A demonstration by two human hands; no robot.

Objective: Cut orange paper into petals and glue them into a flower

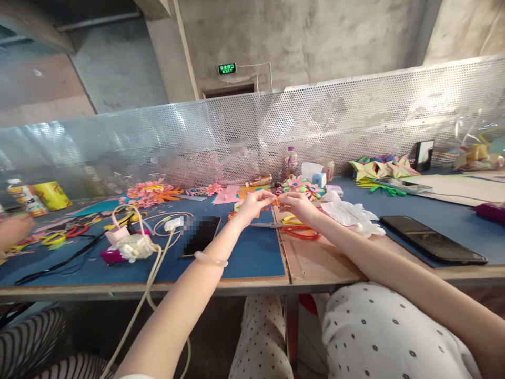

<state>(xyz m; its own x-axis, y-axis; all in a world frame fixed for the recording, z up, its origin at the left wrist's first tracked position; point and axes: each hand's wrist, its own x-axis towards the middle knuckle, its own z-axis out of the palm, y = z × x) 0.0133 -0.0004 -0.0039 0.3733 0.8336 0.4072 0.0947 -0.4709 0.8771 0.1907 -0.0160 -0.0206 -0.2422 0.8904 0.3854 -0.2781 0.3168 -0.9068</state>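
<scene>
Dotted trousers [379, 331] below table edge [252, 287], left hand [254, 205] and right hand [298, 206] pinching orange paper [275, 201], scissors [302, 235] spanning seam [282, 243]

An orange piece [276, 201] held between left hand [257, 203] and right hand [298, 205] is mostly hidden, its shape too small to tell. Pixelation covers part of 1 phone [210, 230]. At the left edge, a co-worker's hand [13, 231] is blurred and cut off. The right edge cuts a purple thing [491, 212]. The bottom edge crops the spotted trousers [379, 331]. Reflections in the metal screen [323, 116] are blurred.
</scene>
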